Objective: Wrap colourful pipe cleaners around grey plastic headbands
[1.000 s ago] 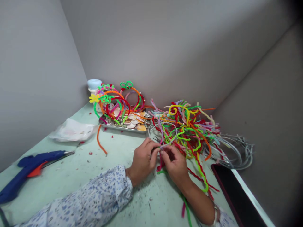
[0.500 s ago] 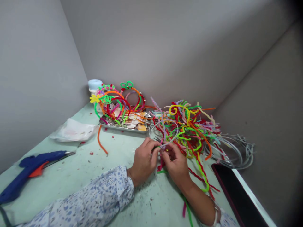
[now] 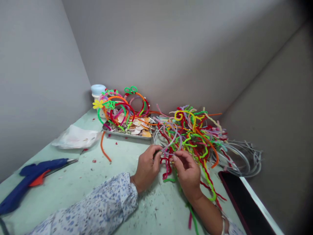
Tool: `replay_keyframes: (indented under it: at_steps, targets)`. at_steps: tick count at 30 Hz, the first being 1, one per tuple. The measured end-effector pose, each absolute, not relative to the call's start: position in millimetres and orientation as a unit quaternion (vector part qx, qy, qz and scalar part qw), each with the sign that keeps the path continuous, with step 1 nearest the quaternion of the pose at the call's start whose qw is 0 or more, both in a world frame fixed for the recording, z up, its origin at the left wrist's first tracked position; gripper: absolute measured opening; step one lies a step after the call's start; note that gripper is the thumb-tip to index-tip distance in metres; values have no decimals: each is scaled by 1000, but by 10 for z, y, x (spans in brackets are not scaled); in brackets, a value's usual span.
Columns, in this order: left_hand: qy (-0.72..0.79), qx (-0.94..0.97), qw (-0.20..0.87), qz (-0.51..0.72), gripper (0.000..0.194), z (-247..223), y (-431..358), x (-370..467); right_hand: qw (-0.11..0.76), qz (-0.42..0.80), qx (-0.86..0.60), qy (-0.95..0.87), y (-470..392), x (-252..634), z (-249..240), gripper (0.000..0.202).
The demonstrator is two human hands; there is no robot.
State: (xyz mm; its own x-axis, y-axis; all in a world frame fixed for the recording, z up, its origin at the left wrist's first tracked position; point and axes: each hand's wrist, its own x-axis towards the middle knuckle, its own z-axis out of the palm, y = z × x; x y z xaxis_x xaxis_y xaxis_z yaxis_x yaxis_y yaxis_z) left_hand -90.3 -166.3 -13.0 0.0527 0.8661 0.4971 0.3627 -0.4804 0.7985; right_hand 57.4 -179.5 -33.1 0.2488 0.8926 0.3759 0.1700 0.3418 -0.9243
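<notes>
My left hand pinches the end of a thin pale headband near the middle of the table. Close by on the right, my right hand has thumb and forefinger closed on a lilac pipe cleaner that runs beside the band. Where lilac strand and band meet between the fingertips is too small to make out. Directly behind both hands lies a tangled pile of coloured pipe cleaners. A red curled strand hangs below the fingertips.
A metal tray of shells holds up finished colourful headbands. At left lie a blue glue gun and a plastic bag. On the right are plain bands and a dark phone-like slab. A blue-lidded bottle stands behind.
My right hand has moved a little right, away from my left hand, and the lilac strand that stood upright is now bent round beside the band.
</notes>
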Motion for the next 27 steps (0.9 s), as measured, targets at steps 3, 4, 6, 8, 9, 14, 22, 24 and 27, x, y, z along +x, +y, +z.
replay_keyframes:
  at_steps: [3,4,6,8,9,14,22,24,27]
  targets:
    - [455,679,258,515,15,-131,-1665,-897,630,290,-506,-514,-1809,559,-316,16]
    - [456,679,261,513,15,-131,-1667,-895,635,288,-506,-507,-1812,554,-310,16]
    - [454,679,266,512,15,-133,-1668,-893,648,298,-497,-494,-1815,545,-298,17]
    - [453,679,269,511,15,-140,-1667,-891,658,340,-474,-477,-1806,543,-285,19]
    - [453,679,270,511,16,-146,-1666,-890,660,372,-458,-465,-1797,545,-277,21]
    - [445,687,281,501,15,-178,-1654,-890,642,531,-393,-391,-1726,588,-237,37]
    - [449,687,272,502,16,-178,-1641,-899,563,576,-373,-460,-1729,634,-339,14]
    - [449,688,272,501,16,-177,-1640,-901,557,567,-374,-477,-1743,622,-361,15]
    - [445,689,280,499,15,-184,-1642,-900,540,547,-382,-513,-1764,599,-354,19]
